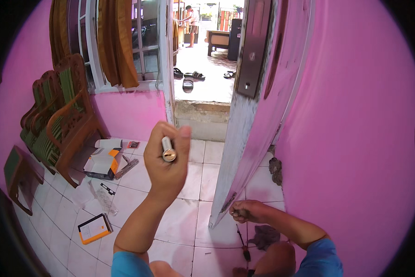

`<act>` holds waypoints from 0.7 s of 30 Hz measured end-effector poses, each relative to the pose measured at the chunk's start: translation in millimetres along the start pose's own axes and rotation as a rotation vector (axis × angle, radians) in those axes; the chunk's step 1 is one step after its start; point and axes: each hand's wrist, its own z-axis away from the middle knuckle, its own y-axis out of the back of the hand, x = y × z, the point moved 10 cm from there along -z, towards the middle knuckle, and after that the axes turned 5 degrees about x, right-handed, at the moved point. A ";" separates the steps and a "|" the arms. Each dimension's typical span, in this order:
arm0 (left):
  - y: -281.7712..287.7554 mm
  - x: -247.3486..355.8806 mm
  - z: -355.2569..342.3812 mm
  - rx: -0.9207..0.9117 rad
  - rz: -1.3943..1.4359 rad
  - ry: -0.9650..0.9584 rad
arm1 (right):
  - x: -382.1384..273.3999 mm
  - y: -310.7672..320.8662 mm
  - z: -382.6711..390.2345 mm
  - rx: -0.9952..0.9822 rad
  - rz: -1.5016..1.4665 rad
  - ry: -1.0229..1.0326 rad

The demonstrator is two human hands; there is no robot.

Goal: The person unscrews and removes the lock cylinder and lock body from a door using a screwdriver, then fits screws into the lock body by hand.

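One metal lock cylinder [168,150], silver with brass end, held raised in left hand [168,159], fingers clamped around it, left of door edge [237,152]. Right hand [244,211] closed low against the door's bottom edge; contents cannot be told. One screwdriver [242,242] on tiles. Two boxes: one open [102,162], one flat [94,228]. One wooden chair [62,115].

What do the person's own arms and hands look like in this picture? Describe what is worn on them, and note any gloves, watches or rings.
Both forearms are bare from above the elbow down. Each arm has a short blue sleeve at the picture's lower edge. The left hand and the right hand wear no gloves. No watch, bracelet or ring can be seen on either, though the right hand's fingers are partly hidden.
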 end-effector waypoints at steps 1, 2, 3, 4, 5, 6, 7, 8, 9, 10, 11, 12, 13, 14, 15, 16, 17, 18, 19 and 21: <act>-10.1 12.6 -11.6 -0.001 -0.002 0.007 | -7.2 -5.9 5.3 0.001 -0.004 -0.006; -18.6 29.9 -21.1 0.016 0.032 -0.007 | -15.6 -7.6 10.7 0.055 0.064 0.030; -25.7 42.6 -27.4 0.031 0.068 -0.014 | -20.0 -8.7 18.4 0.114 0.128 0.061; -33.4 49.4 -33.1 0.028 0.058 0.004 | -18.5 -14.2 26.9 0.112 0.116 0.043; -37.1 56.0 -39.3 0.036 0.063 0.018 | -19.8 -20.3 33.1 0.104 0.082 0.038; -40.2 61.5 -44.2 0.044 0.067 0.032 | -20.2 -26.1 38.6 0.095 0.048 0.032; -44.2 61.7 -46.4 0.044 0.052 0.042 | -16.9 -32.3 42.8 0.086 0.041 0.018; -52.0 66.2 -47.3 0.036 0.014 -0.039 | -17.8 -31.6 47.5 0.113 -0.020 0.048; -58.0 67.7 -45.8 0.025 -0.012 -0.074 | -13.1 -31.3 51.2 0.139 -0.088 0.072; -63.0 69.8 -45.2 0.017 -0.040 -0.110 | -4.7 -31.1 50.1 0.129 -0.096 0.064; -65.0 69.2 -44.6 0.047 -0.072 -0.101 | 1.4 -19.6 45.3 0.184 -0.024 0.109; -66.6 70.1 -41.3 0.075 -0.099 -0.084 | 12.8 -6.8 43.1 0.247 0.043 0.148; -67.2 69.1 -41.1 0.076 -0.088 -0.027 | 28.9 -4.1 35.0 0.238 0.035 0.144; -68.9 68.7 -40.1 0.070 -0.098 -0.030 | 52.1 2.7 22.1 0.274 0.147 0.100; -67.6 64.0 -37.4 0.082 -0.100 -0.013 | 78.1 11.6 9.5 0.306 0.259 0.053; -64.4 61.8 -36.4 0.097 -0.109 -0.002 | 105.8 19.2 -8.0 0.292 0.361 0.007; -62.0 61.2 -35.3 0.109 -0.123 0.016 | 136.4 29.2 -29.0 0.276 0.464 -0.036; -64.0 61.9 -34.7 0.108 -0.142 0.006 | 165.9 41.5 -53.4 0.256 0.464 -0.031; -68.8 61.3 -33.7 0.121 -0.132 0.000 | 192.3 61.2 -77.3 0.272 0.823 -0.004; -83.6 65.8 -32.6 0.139 -0.123 -0.008 | 241.8 96.7 -119.7 0.282 1.172 0.027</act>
